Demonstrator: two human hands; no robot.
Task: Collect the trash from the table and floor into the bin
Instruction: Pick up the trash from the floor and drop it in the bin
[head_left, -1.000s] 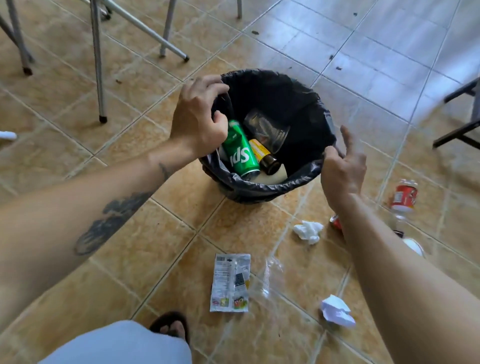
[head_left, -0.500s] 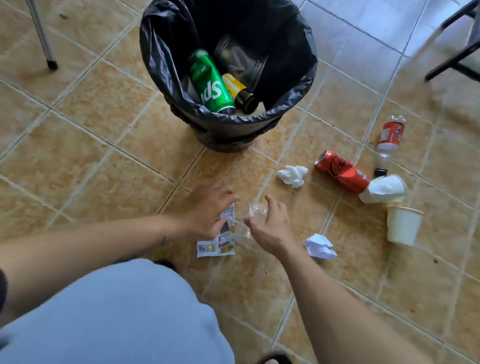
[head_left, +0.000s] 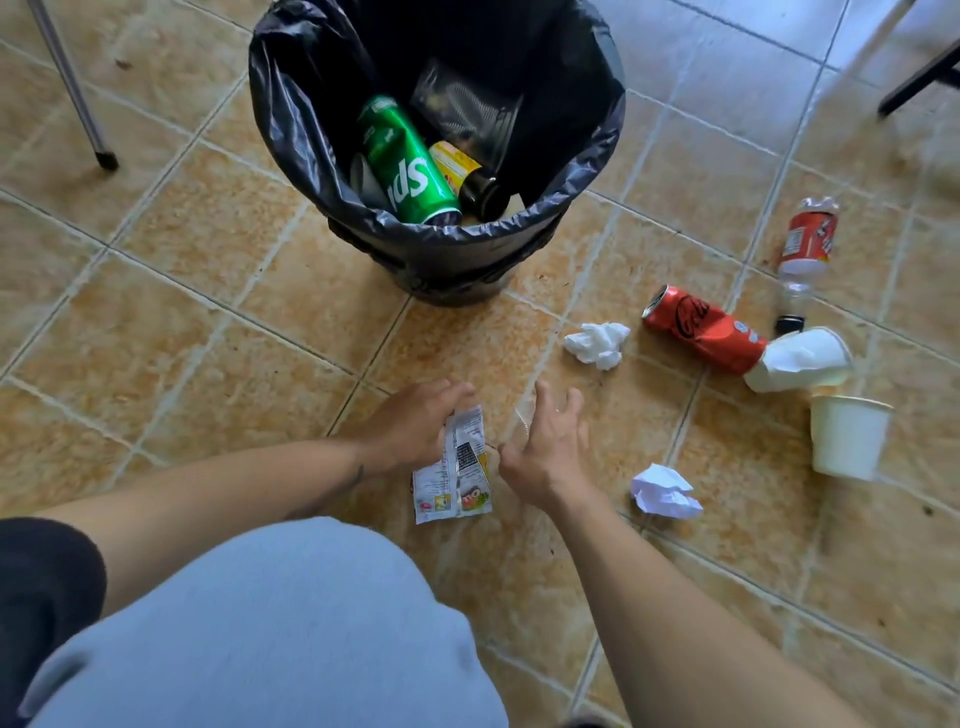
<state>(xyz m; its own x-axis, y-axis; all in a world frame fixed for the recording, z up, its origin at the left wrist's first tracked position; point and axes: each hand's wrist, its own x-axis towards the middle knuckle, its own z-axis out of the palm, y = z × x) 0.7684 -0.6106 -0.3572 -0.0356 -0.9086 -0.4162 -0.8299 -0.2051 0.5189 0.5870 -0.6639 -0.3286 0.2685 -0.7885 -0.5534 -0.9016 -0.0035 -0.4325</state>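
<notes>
step: floor pickup | left hand (head_left: 415, 426) pinches the snack wrapper (head_left: 457, 467), partly lifted off the floor | right hand (head_left: 545, 441) curls round what seems a clear plastic cup (head_left: 524, 415), hard to see | next: carry both up into bin (head_left: 441, 270) just ahead

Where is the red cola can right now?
The red cola can lies on its side on the floor tiles, right of the bin, between a crumpled white tissue and a crushed paper cup.
</notes>
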